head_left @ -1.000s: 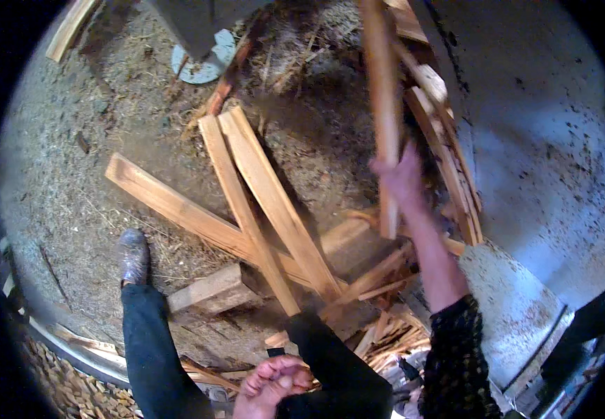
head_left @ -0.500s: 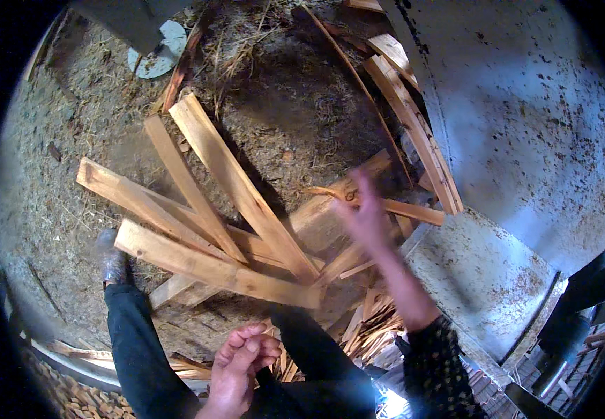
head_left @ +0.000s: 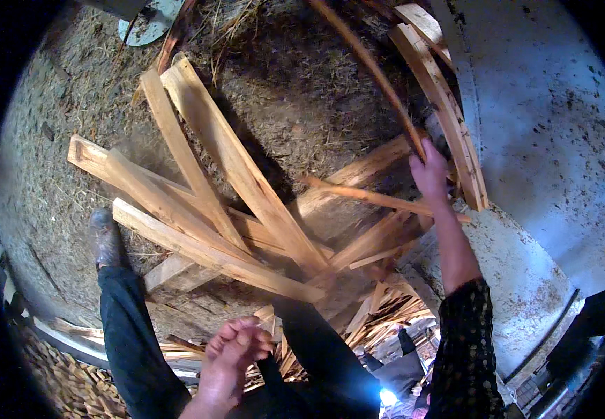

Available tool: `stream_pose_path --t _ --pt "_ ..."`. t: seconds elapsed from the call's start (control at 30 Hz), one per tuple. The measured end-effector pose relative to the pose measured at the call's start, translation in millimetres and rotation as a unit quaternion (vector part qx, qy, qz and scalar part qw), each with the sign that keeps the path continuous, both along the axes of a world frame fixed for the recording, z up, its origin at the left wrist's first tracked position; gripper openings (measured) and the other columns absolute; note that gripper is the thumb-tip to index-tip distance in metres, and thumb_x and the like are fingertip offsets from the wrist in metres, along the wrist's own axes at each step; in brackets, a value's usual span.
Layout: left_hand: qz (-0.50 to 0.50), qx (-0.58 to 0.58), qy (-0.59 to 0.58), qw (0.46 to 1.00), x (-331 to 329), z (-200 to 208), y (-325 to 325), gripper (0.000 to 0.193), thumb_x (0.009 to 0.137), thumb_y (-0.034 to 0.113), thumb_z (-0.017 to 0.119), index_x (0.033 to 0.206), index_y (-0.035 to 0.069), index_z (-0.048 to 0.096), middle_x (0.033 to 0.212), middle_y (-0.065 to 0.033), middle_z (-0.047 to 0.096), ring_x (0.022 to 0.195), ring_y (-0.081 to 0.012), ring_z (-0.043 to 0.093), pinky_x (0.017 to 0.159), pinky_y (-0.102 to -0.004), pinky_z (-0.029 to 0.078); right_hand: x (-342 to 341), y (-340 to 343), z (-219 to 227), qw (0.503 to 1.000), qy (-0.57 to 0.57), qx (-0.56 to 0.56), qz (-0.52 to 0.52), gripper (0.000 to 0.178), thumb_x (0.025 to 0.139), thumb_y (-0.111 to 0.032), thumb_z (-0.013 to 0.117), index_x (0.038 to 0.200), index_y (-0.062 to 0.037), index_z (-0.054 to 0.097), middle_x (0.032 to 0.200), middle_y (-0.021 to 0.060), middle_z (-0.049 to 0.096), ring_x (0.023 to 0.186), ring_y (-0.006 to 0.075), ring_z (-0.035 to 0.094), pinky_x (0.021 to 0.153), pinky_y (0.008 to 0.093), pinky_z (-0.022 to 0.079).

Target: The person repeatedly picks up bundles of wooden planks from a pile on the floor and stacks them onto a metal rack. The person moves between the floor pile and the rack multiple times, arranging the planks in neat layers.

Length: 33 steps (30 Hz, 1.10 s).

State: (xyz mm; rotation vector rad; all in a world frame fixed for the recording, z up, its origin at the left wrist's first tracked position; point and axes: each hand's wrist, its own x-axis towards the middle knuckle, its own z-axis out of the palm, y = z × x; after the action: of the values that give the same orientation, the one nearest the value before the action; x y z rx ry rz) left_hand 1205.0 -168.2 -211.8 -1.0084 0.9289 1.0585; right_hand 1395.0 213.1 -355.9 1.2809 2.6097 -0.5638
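Observation:
My right hand (head_left: 429, 171) is closed around the lower end of a long, thin wooden strip (head_left: 387, 87), which slants up and away to the left. Just below that hand lies another narrow reddish strip (head_left: 365, 195), set across a wider plank (head_left: 351, 178). My left hand (head_left: 229, 359) is held low over my lap with its fingers curled and the thumb against them; nothing shows in it. In front of me several pale boards fan out, among them a broad board (head_left: 247, 174) and a near board (head_left: 208, 250), their closer ends overlapping.
Sawn boards (head_left: 442, 115) stand beside a stained metal panel (head_left: 540, 105) on the right, above a pale metal surface (head_left: 508, 272). Thin wood offcuts (head_left: 386, 307) are heaped near my legs, and small wood pieces (head_left: 65, 373) cover the lower left. My shoe (head_left: 104, 234) rests on the dirt floor.
My right hand has moved right from over the narrow strip and taken hold of the long strip's end. My left hand stays curled in nearly the same place. The view has shifted slightly.

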Motion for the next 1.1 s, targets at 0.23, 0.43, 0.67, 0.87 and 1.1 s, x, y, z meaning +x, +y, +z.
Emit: stream_pose_path --t 0.23,0.43,0.67,0.87,1.1 --pt "-0.001 0.001 0.009 1.000 -5.1 -0.9 3.6 0.027 0.085 0.021 0.055 0.106 0.006 0.051 0.087 -0.0085 0.059 0.079 -0.0169 0.056 0.071 -0.0272 0.044 107.3 -29.4 41.1 0.960 -0.231 -0.158 0.021 0.067 0.067 -0.030 0.066 0.122 0.0004 0.042 0.118 0.0223 0.048 0.110 0.0367 0.045 0.097 0.0410 0.030" --pt "-0.041 0.028 0.003 0.999 -3.7 1.0 0.4 0.029 0.084 0.023 0.056 0.107 0.006 0.052 0.087 -0.0077 0.058 0.078 -0.0159 0.055 0.070 -0.0263 0.043 106.3 -36.6 40.5 0.940 -0.285 -0.177 0.065 0.065 0.066 -0.039 0.069 0.116 -0.0031 0.048 0.107 0.0197 0.056 0.101 0.0354 0.052 0.087 0.0421 0.040" --pt "-0.063 0.019 0.015 0.998 0.5 3.5 -14.4 0.033 0.082 0.028 0.058 0.108 0.008 0.051 0.087 -0.0066 0.059 0.078 -0.0154 0.057 0.072 -0.0271 0.044 52.2 -145.9 121.3 0.917 -0.091 -0.370 -0.117 0.042 0.074 -0.018 0.066 0.110 -0.0032 0.052 0.097 0.0137 0.061 0.089 0.0212 0.058 0.078 0.0328 0.045" --pt "-0.081 0.036 0.023 0.996 1.4 5.5 -15.2 0.034 0.082 0.028 0.059 0.108 0.007 0.051 0.086 -0.0062 0.059 0.076 -0.0152 0.056 0.069 -0.0272 0.044 135.2 -300.1 186.2 0.908 -0.238 -0.311 -0.148 0.037 0.077 -0.027 0.060 0.104 -0.0036 0.051 0.091 0.0185 0.057 0.084 0.0373 0.055 0.072 0.0430 0.043" --pt "-0.096 0.042 0.002 0.994 3.4 10.5 -23.2 0.031 0.081 0.027 0.059 0.105 0.008 0.052 0.086 -0.0060 0.059 0.075 -0.0150 0.056 0.068 -0.0271 0.044 384.2 -415.9 335.5 0.746 -0.637 -0.172 -0.088 0.047 0.074 -0.022 0.054 0.119 -0.0081 0.044 0.110 0.0193 0.048 0.094 0.0341 0.052 0.078 0.0477 0.043"
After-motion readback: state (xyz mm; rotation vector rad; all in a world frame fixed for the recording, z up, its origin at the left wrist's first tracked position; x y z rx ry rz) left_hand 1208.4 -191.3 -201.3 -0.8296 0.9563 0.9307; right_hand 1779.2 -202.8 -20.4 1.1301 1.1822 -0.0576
